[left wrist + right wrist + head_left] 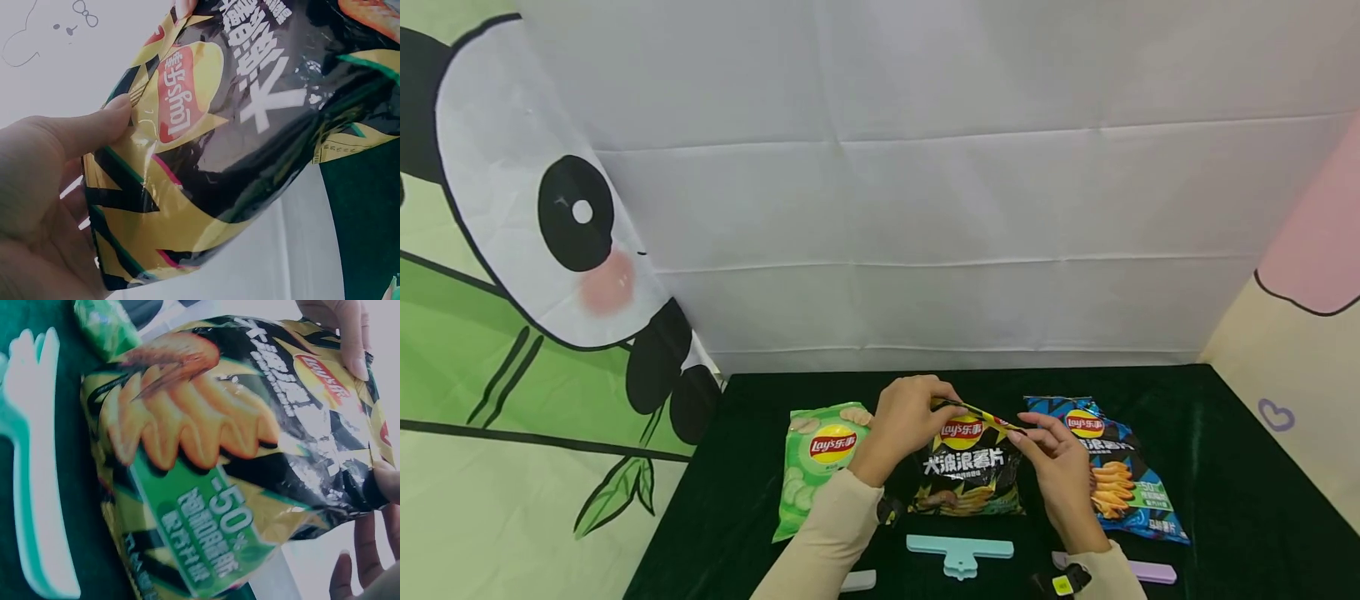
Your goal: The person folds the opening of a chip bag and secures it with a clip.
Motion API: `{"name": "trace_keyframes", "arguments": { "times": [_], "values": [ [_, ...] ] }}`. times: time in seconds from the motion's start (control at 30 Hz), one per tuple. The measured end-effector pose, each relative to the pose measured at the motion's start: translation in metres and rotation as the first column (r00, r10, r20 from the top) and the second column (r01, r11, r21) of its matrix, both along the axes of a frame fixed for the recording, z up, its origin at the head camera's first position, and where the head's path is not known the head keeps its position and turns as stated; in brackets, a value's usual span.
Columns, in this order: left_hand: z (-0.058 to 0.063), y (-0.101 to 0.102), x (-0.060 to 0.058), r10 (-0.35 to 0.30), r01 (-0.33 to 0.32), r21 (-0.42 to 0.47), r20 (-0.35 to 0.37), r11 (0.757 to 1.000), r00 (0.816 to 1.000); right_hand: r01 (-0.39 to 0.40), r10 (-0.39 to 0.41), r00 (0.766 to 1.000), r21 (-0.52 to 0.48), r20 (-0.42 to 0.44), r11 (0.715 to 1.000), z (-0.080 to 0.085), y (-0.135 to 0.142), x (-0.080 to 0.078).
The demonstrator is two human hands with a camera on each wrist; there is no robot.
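Observation:
A black and yellow Lay's potato chip bag (966, 479) stands in the middle of the table, its top edge folded over. My left hand (913, 421) pinches the left part of that top edge, with the thumb (112, 122) pressed on the front in the left wrist view. At the right end of the fold, my right hand (1060, 462) pinches the bag between thumb and fingers. In front of the bag lies a light blue bag clip (960, 548); it also shows at the left of the right wrist view (40, 462).
A green chip bag (820, 467) lies to the left, and a blue chip bag (1138, 492) to the right. Nearer the front are a purple clip (1153, 572) and a whitish clip (859, 581), both partly hidden by my arms. A dark green cloth (1240, 500) covers the table.

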State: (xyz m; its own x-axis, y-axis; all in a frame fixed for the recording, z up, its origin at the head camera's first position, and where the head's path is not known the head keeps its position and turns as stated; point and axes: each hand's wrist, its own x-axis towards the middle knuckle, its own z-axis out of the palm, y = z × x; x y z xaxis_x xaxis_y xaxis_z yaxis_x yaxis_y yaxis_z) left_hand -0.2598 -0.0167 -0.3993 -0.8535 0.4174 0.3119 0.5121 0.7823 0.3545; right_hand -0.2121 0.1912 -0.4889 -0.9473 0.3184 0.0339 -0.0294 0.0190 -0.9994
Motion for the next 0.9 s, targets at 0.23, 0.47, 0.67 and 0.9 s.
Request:
{"name": "trace_keyframes", "arguments": {
  "times": [0.23,0.47,0.67,0.9],
  "values": [
    [-0.001,0.001,-0.002,-0.030,0.030,0.013,0.007,0.999,1.000,0.062,-0.063,0.994,-0.018,-0.090,0.998,-0.005,0.001,0.003],
    [-0.003,0.001,-0.003,-0.049,0.049,0.016,-0.008,0.999,0.999,0.201,-0.159,0.921,0.082,-0.356,0.976,0.002,0.005,0.022],
    [-0.005,0.002,-0.004,-0.035,0.035,0.026,-0.013,0.999,0.999,0.158,-0.067,0.930,0.227,-0.362,0.961,0.008,0.002,0.040],
    [-0.004,0.001,-0.003,-0.025,0.025,0.029,0.007,0.999,1.000,-0.078,0.206,0.950,0.460,-0.234,0.885,-0.001,-0.008,0.057]
  ]
}}
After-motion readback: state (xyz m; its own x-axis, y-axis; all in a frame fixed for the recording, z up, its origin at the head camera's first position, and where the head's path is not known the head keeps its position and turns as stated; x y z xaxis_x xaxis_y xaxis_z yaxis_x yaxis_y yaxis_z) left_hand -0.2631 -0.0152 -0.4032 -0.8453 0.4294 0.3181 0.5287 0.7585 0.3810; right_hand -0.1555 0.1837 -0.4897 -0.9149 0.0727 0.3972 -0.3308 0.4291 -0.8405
